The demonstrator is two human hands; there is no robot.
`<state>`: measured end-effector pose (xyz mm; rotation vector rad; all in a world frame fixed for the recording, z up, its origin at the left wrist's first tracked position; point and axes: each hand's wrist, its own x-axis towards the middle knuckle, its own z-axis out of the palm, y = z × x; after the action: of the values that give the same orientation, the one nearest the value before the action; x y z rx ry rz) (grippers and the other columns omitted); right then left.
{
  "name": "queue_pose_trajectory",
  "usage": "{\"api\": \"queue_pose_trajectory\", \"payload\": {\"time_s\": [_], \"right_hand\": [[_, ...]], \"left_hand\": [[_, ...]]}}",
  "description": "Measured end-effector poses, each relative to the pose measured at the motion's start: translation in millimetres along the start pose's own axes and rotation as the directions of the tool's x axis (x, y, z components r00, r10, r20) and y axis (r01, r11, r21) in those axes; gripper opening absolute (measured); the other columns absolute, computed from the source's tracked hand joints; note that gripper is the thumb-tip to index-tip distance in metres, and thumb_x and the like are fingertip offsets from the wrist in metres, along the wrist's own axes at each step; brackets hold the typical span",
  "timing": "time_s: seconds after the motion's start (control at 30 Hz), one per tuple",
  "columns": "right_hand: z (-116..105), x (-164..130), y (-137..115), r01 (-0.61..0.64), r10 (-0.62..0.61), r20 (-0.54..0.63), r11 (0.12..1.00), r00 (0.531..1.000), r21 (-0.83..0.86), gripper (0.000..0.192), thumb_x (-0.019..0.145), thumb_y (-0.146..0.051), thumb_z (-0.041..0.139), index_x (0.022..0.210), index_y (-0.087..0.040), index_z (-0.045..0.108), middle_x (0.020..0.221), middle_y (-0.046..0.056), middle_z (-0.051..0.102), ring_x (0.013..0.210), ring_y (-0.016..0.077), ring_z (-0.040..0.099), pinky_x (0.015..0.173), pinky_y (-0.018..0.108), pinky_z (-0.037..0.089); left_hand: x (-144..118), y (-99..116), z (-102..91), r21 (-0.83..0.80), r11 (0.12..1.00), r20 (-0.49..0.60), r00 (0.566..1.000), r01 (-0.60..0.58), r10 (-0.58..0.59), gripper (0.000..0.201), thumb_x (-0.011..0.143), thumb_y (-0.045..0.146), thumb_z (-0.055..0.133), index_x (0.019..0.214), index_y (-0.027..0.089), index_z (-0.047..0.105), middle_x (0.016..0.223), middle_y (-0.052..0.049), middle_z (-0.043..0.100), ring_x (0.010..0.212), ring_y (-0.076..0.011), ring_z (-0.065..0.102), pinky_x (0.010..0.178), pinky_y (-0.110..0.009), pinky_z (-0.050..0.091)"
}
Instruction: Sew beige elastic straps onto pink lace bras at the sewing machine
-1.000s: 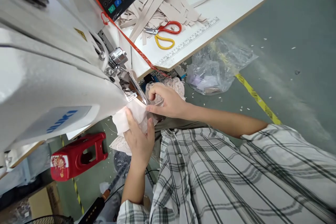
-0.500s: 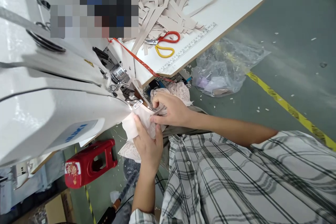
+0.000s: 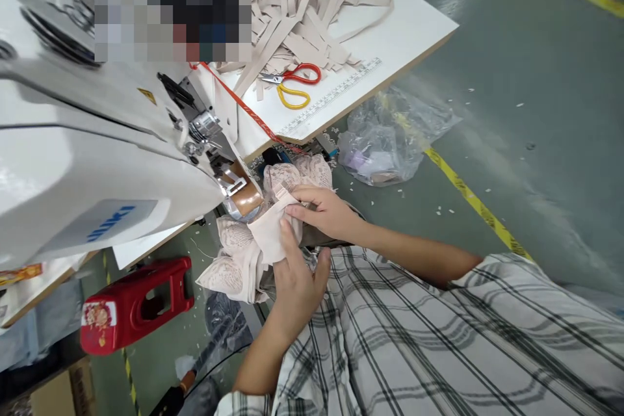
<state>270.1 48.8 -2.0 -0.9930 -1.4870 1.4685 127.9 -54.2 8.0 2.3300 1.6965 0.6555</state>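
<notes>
A pale pink bra (image 3: 270, 234) with lace cups lies below the head of a white sewing machine (image 3: 160, 214). My right hand (image 3: 327, 211) pinches its smooth band between thumb and fingers, near the upper edge. My left hand (image 3: 299, 273) is just below, its forefinger resting on the band and its thumb spread away; some of its other fingers are partly hidden. The band is apart from the machine's presser foot (image 3: 233, 183), beside the brown curved bed (image 3: 247, 198). More lace cups (image 3: 227, 270) hang to the left and bunch behind my right hand.
Cut beige strips (image 3: 302, 19) pile up on the white table (image 3: 414, 26), beside scissors (image 3: 295, 84) with red and yellow handles and a printed ruler (image 3: 331, 94). A plastic bag (image 3: 385, 143) and a red stool (image 3: 139, 305) stand on the floor.
The bra has come out from under the presser foot toward me, baring the brown bed. My left thumb has spread away from the fabric. The camera view has shifted.
</notes>
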Motion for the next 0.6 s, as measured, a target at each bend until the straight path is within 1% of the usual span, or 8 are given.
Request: {"api": "queue_pose_trajectory", "payload": {"time_s": [0.07,0.13,0.2,0.23,0.37,0.47,0.53,0.6], "right_hand": [[-10.1,-7.3,-3.0,0.007,-0.007,-0.009,1.000,1.000,0.000,0.034,0.096,-0.043,0.054,0.074,-0.018,0.058,0.078,0.001,0.054,0.074,0.0147,0.051,0.070,0.028,0.039],[-18.8,-12.0,-6.2,0.024,-0.024,-0.002,1.000,1.000,-0.018,0.036,0.096,-0.044,0.054,0.072,-0.018,0.056,0.075,0.001,0.052,0.072,0.0141,0.048,0.068,0.028,0.037],[-25.1,-14.7,-8.5,0.050,-0.049,0.023,0.998,0.999,-0.049,0.038,0.096,-0.043,0.054,0.068,-0.018,0.052,0.070,-0.001,0.047,0.070,0.0134,0.045,0.067,0.027,0.034],[-27.3,-15.5,-9.2,0.065,-0.062,0.038,0.996,0.997,-0.060,0.039,0.096,-0.042,0.054,0.066,-0.018,0.049,0.068,-0.002,0.044,0.069,0.0130,0.043,0.066,0.027,0.033],[-32.0,-18.0,-10.2,0.125,-0.118,0.133,0.991,0.984,-0.051,0.041,0.097,-0.039,0.053,0.063,-0.019,0.043,0.064,-0.004,0.037,0.065,0.0112,0.040,0.064,0.026,0.031],[-33.4,-19.4,-11.7,0.155,-0.134,0.232,0.985,0.963,-0.076,0.037,0.097,-0.036,0.052,0.065,-0.017,0.049,0.068,-0.003,0.045,0.066,0.0107,0.043,0.065,0.025,0.032],[-34.3,-20.0,-13.9,0.166,-0.131,0.286,0.981,0.949,-0.104,0.032,0.096,-0.033,0.053,0.069,-0.016,0.053,0.070,-0.002,0.048,0.067,0.0104,0.045,0.066,0.025,0.033],[-35.4,-20.2,-16.8,0.184,-0.128,0.329,0.972,0.936,-0.147,0.029,0.094,-0.031,0.054,0.069,-0.016,0.053,0.070,-0.003,0.047,0.066,0.0097,0.045,0.065,0.024,0.033]], "left_hand": [[-3.4,3.4,-0.8,-0.173,0.984,0.094,0.995,0.045,-0.029,0.092,0.095,0.033,0.063,0.162,0.013,0.002,0.146,-0.029,0.052,0.126,-0.0343,0.063,0.093,-0.043,0.060],[-4.1,1.9,-4.9,-0.371,0.916,0.229,0.971,0.152,-0.068,0.084,0.098,0.033,0.059,0.161,0.017,0.006,0.134,-0.022,0.065,0.108,-0.0261,0.074,0.082,-0.036,0.064],[-3.2,-3.0,-10.7,-0.471,0.852,0.298,0.950,0.230,-0.091,0.071,0.099,0.030,0.057,0.158,0.022,0.019,0.122,-0.014,0.073,0.095,-0.0200,0.076,0.077,-0.031,0.064],[-2.3,-6.2,-13.8,-0.479,0.845,0.284,0.953,0.236,-0.105,0.064,0.099,0.029,0.057,0.155,0.023,0.027,0.119,-0.011,0.074,0.093,-0.0187,0.076,0.079,-0.031,0.063],[5.9,-18.0,-26.9,-0.435,0.887,0.073,0.988,0.157,-0.139,0.044,0.097,0.022,0.059,0.139,0.022,0.051,0.114,-0.008,0.075,0.099,-0.0188,0.074,0.089,-0.034,0.060],[19.8,-23.1,-36.7,-0.416,0.909,-0.030,0.998,0.030,-0.047,0.041,0.096,0.020,0.058,0.137,0.021,0.055,0.125,-0.011,0.070,0.117,-0.0224,0.066,0.100,-0.041,0.055],[31.5,-25.1,-41.8,-0.426,0.902,0.006,0.997,-0.071,0.081,0.049,0.096,0.019,0.055,0.144,0.020,0.048,0.141,-0.014,0.061,0.134,-0.0262,0.055,0.112,-0.048,0.047],[42.2,-27.0,-44.6,-0.468,0.874,0.114,0.972,-0.128,0.203,0.058,0.096,0.018,0.052,0.152,0.019,0.035,0.151,-0.016,0.051,0.143,-0.0280,0.045,0.118,-0.051,0.039]]}}
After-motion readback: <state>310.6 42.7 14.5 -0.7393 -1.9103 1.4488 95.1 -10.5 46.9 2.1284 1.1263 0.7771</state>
